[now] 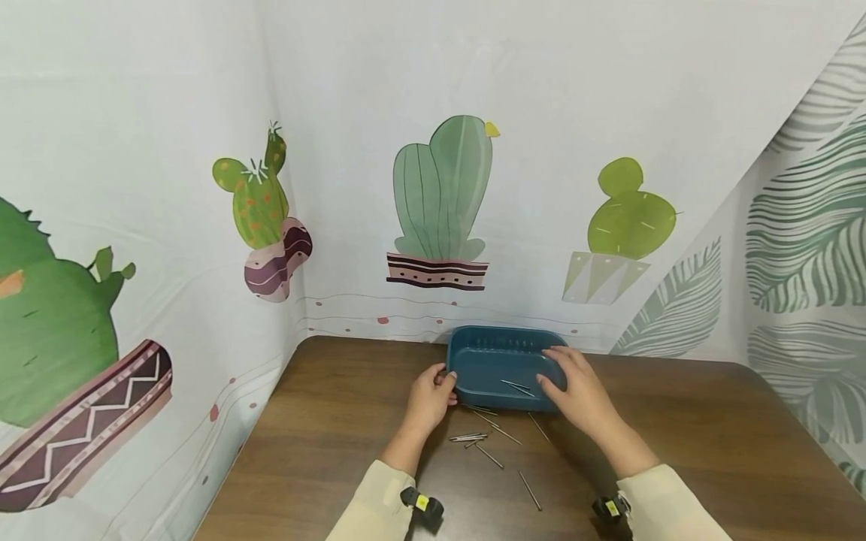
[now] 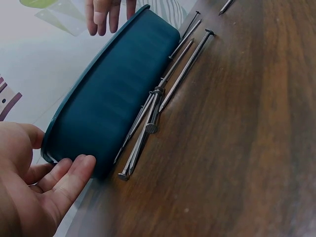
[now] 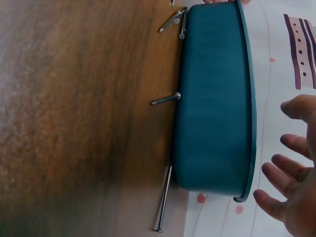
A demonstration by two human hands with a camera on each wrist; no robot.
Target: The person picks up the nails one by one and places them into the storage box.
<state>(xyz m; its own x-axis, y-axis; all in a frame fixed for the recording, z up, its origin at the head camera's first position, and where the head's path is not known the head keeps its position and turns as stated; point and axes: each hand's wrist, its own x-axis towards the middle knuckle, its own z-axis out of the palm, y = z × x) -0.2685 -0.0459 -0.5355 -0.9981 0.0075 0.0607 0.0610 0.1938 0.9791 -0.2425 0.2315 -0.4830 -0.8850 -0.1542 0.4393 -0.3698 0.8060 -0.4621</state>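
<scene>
A blue-green plastic tray (image 1: 504,401) stands at the back of the table, with a few nails (image 1: 517,388) lying inside it. My left hand (image 1: 431,397) grips its left end, the thumb at the rim and the fingers against the outer wall, as the left wrist view shows of the tray (image 2: 111,81). Over the right end hovers my right hand (image 1: 583,389), fingers spread and holding nothing; in the right wrist view there is a gap between that hand (image 3: 296,168) and the rim. Several long steel nails (image 2: 187,69) lie in front of the tray, some close against its base.
Loose nails (image 1: 531,491) are scattered over the brown wooden table (image 1: 325,451) between my forearms. Right behind the tray, a white cloth (image 1: 352,188) printed with cacti hangs along the table's back edge. Each wrist carries a black strap (image 1: 425,508) with a small camera.
</scene>
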